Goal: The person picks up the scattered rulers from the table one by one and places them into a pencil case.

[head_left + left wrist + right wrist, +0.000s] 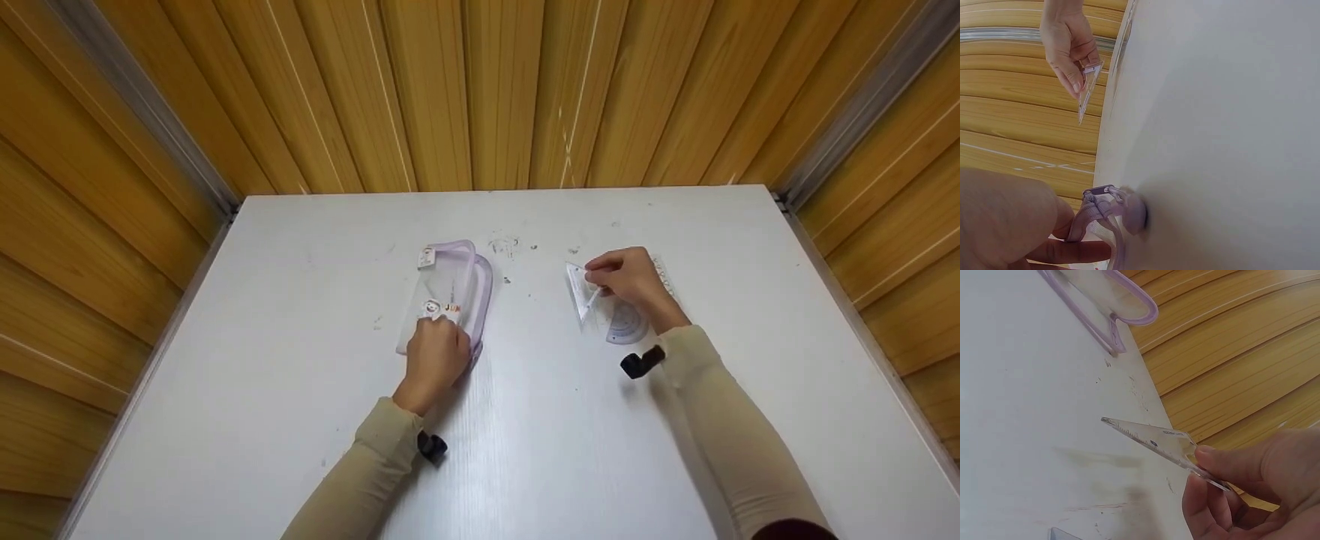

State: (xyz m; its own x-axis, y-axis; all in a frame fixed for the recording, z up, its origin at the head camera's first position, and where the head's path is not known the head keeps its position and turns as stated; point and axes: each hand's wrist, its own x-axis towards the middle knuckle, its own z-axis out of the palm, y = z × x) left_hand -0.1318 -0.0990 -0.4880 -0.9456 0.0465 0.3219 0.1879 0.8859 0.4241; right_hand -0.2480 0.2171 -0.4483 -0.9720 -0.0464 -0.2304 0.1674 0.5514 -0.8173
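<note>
My left hand (436, 356) grips the near end of a clear pencil case (442, 281) with lilac edging. The case stands partly unzipped, and its zip end shows beside the fingers in the left wrist view. Between thumb and fingers my right hand (626, 281) pinches a transparent set square (1154, 441), tilted above the table. Just below that hand a clear protractor (627, 324) lies on the tabletop. Partly hidden behind the right hand is a clear ruler (664, 276) with a wavy edge.
The white table (300, 315) reaches back to a wood-patterned panel wall (495, 97), with similar panels at both sides. Dark scuff marks (506, 246) dot the tabletop between the two hands. Each sleeve cuff carries a small black device.
</note>
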